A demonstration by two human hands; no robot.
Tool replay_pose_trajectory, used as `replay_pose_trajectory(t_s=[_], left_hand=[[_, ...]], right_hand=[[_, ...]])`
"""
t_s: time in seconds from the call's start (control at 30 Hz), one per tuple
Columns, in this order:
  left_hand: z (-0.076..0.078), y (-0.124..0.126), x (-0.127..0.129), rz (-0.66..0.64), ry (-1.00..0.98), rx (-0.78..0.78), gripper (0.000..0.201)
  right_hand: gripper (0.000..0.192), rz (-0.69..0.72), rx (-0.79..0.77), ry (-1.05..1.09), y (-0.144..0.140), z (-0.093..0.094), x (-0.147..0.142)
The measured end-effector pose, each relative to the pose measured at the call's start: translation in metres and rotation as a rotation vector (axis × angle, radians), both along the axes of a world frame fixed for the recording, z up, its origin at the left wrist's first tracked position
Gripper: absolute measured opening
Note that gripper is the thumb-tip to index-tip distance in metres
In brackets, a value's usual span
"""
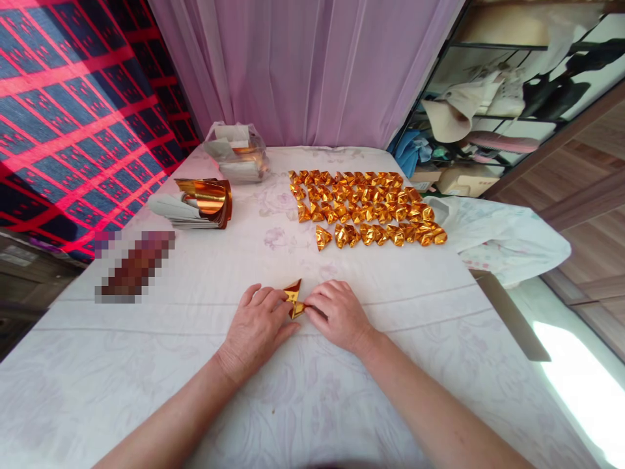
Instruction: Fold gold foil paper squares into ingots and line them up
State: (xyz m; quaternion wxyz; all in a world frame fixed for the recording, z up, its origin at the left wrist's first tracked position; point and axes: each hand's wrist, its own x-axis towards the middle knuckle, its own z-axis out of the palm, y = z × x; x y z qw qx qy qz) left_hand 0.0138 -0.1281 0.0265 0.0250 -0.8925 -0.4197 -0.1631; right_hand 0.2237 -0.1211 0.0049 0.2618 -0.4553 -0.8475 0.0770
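A small piece of gold foil paper [293, 299], partly folded with a pointed corner standing up, lies on the tablecloth between my hands. My left hand [261, 319] holds its left side down, the fingertips covering part of it. Thumb and fingers of my right hand [339, 312] pinch the lower right corner. Beyond the hands, several folded gold foil pieces [361, 202] stand in rows, with a shorter row in front. A loose gold foil piece [323, 238] sits at the left end of that front row.
A curled stack of gold and grey paper sheets [195, 205] stands at the back left. Behind it is a clear plastic bag [239, 153] of more sheets. A blurred-out dark item [139, 264] lies at left. Shelves [488, 98] and a cardboard piece [512, 312] are at right.
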Motion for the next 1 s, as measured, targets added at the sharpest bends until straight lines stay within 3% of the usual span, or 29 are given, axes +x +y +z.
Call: replay_pose_trajectory(t_s=[0.17, 0.37, 0.53, 0.73, 1.0], left_hand=[[-0.002, 0.011, -0.004, -0.019, 0.034, 0.02, 0.015], [0.002, 0.027, -0.013, -0.109, 0.111, 0.079, 0.014], [0.004, 0.036, -0.02, -0.186, 0.17, 0.173, 0.011], [0.008, 0.038, -0.026, -0.27, 0.219, 0.19, 0.019], [0.001, 0.042, -0.027, -0.252, 0.158, 0.22, 0.016]], right_hand=[[0.003, 0.018, -0.017, 0.022, -0.003, -0.001, -0.001], [0.03, 0.001, -0.023, 0.063, 0.001, -0.002, 0.008], [0.037, -0.046, -0.005, 0.077, 0.006, -0.002, 0.018], [0.03, -0.026, 0.04, 0.025, 0.009, -0.004, 0.019], [0.015, 0.09, 0.14, 0.022, 0.004, -0.001, 0.012]])
